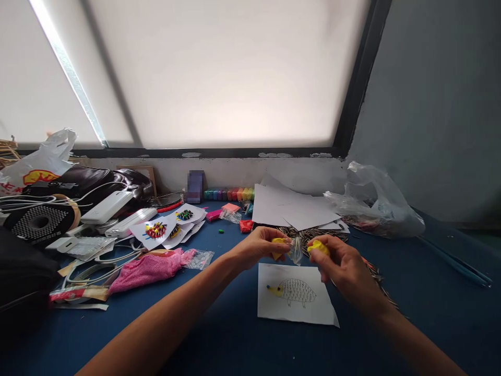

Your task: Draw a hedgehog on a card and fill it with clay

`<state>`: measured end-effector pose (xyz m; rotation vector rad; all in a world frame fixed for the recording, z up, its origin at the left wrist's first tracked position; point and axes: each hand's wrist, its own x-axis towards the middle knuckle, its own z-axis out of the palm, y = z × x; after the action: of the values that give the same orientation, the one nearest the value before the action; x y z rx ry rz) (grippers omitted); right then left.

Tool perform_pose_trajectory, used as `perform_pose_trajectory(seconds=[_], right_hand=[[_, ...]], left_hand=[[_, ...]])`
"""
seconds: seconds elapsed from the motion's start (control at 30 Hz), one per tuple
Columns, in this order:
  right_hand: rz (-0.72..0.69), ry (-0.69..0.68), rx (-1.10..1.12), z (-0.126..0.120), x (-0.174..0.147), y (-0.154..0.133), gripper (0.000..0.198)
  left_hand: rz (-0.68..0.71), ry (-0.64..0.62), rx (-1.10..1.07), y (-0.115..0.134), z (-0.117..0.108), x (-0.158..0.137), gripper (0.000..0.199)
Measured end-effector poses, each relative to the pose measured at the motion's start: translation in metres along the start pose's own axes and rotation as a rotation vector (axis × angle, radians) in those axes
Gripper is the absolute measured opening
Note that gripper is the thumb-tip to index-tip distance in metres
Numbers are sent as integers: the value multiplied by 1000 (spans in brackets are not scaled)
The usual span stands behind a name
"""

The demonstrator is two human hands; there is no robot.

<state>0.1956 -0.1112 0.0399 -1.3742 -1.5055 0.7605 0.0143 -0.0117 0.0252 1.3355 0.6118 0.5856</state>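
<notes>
My left hand (264,246) is closed on a small clear plastic packet (296,251) with yellow modelling clay (278,248) in it. In my right hand (340,261) a lump of yellow modelling clay (318,247) is pinched between thumb and fingers. The two hands are apart, just above a white sheet with a hedgehog drawing (298,305). The hedgehog's face is filled in with yellow and has a blue nose; its body is pencil lines. Behind and under the hands lie many thin dark striped seeds or sticks (329,234).
Blank white sheets (291,206) and a plastic bag (381,203) lie at the back. Red clay (246,226) and a row of coloured clay blocks (229,194) sit behind my left hand. To the left are finished paper pieces (156,231), a pink cloth (146,269), cables and white chargers (107,206).
</notes>
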Motion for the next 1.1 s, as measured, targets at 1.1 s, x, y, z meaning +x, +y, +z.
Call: perform_pose_trajectory(seconds=[1.1], right_hand=[[172,-107,97,8,-2,2,50]], left_hand=[[279,584,1522,-23,-67,4,32]])
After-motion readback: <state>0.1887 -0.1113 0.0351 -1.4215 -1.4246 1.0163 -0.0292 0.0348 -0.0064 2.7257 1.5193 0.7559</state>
